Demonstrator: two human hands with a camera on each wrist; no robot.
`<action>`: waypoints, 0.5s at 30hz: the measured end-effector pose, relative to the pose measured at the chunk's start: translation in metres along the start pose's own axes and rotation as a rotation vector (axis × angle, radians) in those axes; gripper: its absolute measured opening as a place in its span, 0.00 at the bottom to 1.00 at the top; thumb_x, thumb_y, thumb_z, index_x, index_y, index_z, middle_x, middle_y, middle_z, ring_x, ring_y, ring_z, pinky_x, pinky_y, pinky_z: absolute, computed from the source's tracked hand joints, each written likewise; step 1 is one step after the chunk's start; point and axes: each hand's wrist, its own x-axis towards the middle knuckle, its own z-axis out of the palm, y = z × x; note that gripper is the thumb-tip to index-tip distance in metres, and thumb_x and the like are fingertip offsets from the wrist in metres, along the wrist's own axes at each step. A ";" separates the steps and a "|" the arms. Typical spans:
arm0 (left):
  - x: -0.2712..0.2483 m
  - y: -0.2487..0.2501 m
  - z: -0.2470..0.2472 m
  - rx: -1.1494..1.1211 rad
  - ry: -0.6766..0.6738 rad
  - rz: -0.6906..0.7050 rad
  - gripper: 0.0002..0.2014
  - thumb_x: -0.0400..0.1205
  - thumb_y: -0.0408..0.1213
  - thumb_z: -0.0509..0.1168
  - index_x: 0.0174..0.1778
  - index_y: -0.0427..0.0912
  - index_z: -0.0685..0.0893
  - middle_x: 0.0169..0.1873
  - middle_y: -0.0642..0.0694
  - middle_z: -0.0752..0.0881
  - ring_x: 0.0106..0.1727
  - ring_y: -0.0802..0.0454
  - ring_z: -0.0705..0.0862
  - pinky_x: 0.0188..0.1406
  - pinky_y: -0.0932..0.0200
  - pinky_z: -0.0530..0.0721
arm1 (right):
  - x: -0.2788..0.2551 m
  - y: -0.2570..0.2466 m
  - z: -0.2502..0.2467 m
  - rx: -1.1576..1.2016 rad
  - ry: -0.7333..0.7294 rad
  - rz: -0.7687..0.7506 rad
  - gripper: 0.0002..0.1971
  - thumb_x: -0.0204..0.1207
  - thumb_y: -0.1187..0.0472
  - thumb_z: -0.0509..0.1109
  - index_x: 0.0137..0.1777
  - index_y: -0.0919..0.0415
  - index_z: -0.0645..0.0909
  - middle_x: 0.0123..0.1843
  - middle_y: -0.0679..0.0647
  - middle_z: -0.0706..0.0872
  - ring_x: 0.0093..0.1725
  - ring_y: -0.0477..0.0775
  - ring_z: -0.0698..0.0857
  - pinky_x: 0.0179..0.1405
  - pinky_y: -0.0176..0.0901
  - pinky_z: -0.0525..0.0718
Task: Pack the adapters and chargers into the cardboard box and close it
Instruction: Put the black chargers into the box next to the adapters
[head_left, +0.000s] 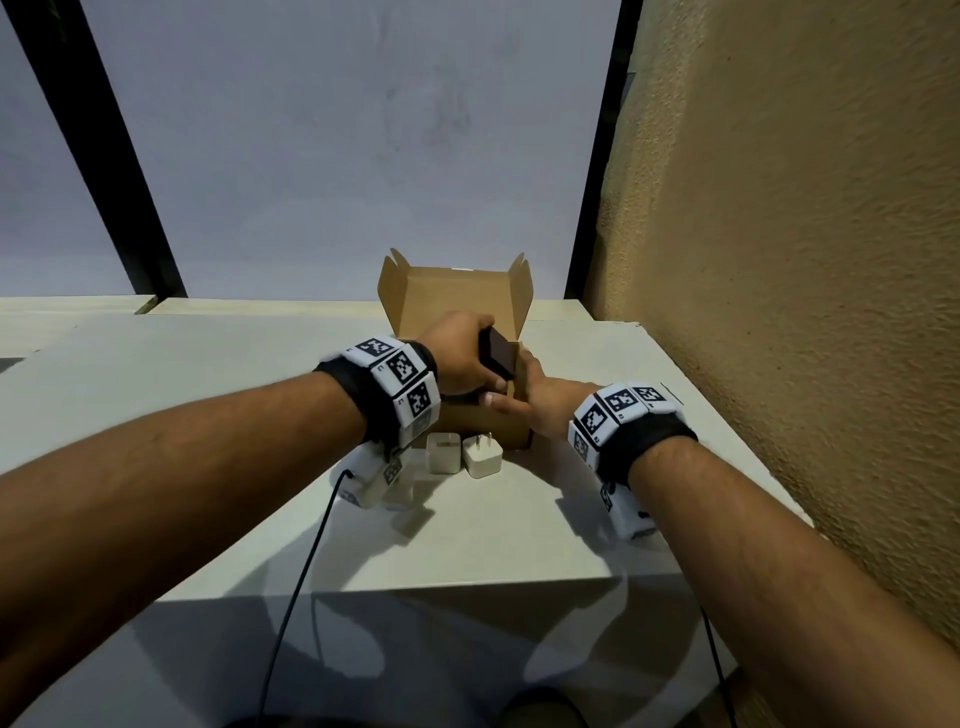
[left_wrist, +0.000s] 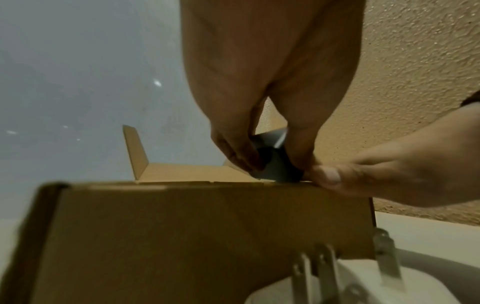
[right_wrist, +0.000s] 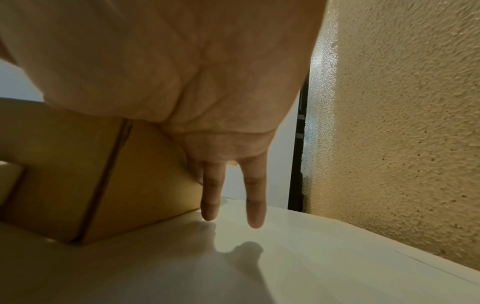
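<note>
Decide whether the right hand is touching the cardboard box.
Touching. The right wrist view shows the right hand pressed flat against the cardboard box side.

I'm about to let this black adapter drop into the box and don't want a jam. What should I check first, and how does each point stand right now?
1. Lid of the cardboard box up and side flaps clear: ok.
2. Black adapter over the box's opening, pinched by the left hand: ok.
3. Right hand steadying the box, thumb on the front rim, straight fingers along its right side: ok.
4. Free room inside the box: cannot tell, interior hidden.
5. Packing complete: not ok; two white chargers stand on the table.
</note>
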 end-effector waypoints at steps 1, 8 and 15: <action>0.001 0.002 0.001 0.041 -0.011 -0.002 0.37 0.70 0.37 0.79 0.74 0.38 0.73 0.67 0.41 0.81 0.66 0.43 0.80 0.63 0.51 0.83 | 0.000 0.000 0.000 0.003 0.011 -0.006 0.48 0.77 0.32 0.62 0.87 0.53 0.42 0.85 0.58 0.64 0.81 0.65 0.68 0.79 0.56 0.63; 0.008 0.004 0.002 0.123 -0.015 -0.026 0.38 0.64 0.40 0.82 0.69 0.43 0.74 0.61 0.45 0.82 0.59 0.48 0.80 0.54 0.58 0.83 | 0.002 0.002 -0.001 -0.017 0.003 0.003 0.49 0.78 0.33 0.62 0.87 0.56 0.40 0.86 0.59 0.60 0.83 0.65 0.65 0.81 0.56 0.61; 0.008 0.005 -0.001 0.117 -0.072 0.034 0.38 0.63 0.45 0.83 0.68 0.44 0.78 0.61 0.47 0.83 0.57 0.51 0.81 0.52 0.61 0.81 | 0.005 0.002 0.002 0.157 -0.080 -0.035 0.59 0.63 0.22 0.64 0.86 0.49 0.38 0.86 0.57 0.62 0.82 0.65 0.66 0.82 0.62 0.63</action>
